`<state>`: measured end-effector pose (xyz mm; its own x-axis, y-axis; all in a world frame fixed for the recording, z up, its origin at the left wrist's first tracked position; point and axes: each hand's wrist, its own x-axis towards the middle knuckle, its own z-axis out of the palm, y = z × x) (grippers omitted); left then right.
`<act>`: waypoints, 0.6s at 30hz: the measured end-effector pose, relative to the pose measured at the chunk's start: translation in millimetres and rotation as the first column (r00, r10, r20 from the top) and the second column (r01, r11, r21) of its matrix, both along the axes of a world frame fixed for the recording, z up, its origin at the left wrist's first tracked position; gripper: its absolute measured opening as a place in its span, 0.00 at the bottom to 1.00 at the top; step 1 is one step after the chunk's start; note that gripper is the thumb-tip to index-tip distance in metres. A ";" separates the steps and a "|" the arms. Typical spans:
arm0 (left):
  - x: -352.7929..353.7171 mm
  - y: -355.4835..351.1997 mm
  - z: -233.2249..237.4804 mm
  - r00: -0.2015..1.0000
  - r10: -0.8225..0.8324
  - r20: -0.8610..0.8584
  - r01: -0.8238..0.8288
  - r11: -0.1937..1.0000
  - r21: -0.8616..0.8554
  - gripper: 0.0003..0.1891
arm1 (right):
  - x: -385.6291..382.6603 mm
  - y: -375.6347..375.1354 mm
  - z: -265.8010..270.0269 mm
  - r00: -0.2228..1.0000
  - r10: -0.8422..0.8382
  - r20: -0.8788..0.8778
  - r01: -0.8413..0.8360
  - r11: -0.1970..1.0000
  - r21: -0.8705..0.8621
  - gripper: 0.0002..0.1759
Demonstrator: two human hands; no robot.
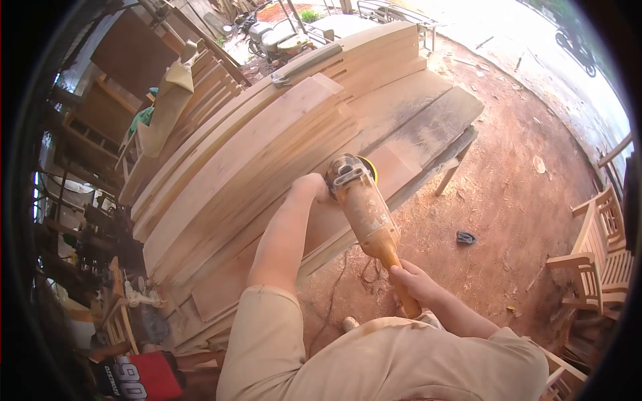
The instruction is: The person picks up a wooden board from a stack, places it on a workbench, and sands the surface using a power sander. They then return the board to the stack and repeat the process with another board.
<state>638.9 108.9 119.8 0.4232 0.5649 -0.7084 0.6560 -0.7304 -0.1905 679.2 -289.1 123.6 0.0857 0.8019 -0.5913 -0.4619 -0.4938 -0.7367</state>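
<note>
A dusty power sander (pixel 364 210) with a yellow-edged disc rests on a flat wooden board (pixel 391 167) at the near edge of the workbench. My left hand (pixel 315 187) is at the tool's head, on its left side; its fingers are mostly hidden behind the head. My right hand (pixel 413 284) is wrapped round the rear handle, close to my body. Beyond the tool, long curved planks (pixel 247 147) lie side by side on the bench.
Wooden chairs (pixel 598 250) stand at the right. A dark cloth (pixel 466 238) and a cable (pixel 332 294) lie on the dirt floor. Another person in a red and black shirt (pixel 144 377) is at the lower left. Motorcycles (pixel 277 40) are beyond the bench.
</note>
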 end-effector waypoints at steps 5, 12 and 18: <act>56.3 -20.3 18.6 0.997 0.025 0.079 -0.026 1.000 0.002 0.23 | 27.8 -8.5 -11.3 0.994 -0.102 0.033 0.101 0.994 0.042 0.21; 93.3 -46.2 41.8 0.965 0.007 0.261 -0.022 0.998 0.057 0.21 | 42.8 -12.9 -18.2 0.970 -0.241 -0.033 0.241 0.970 0.013 0.19; 111.6 -48.5 2.8 0.789 0.015 0.615 -0.159 0.971 0.181 0.18 | 33.9 -6.9 -23.2 0.945 -0.315 -0.082 0.320 0.946 0.056 0.21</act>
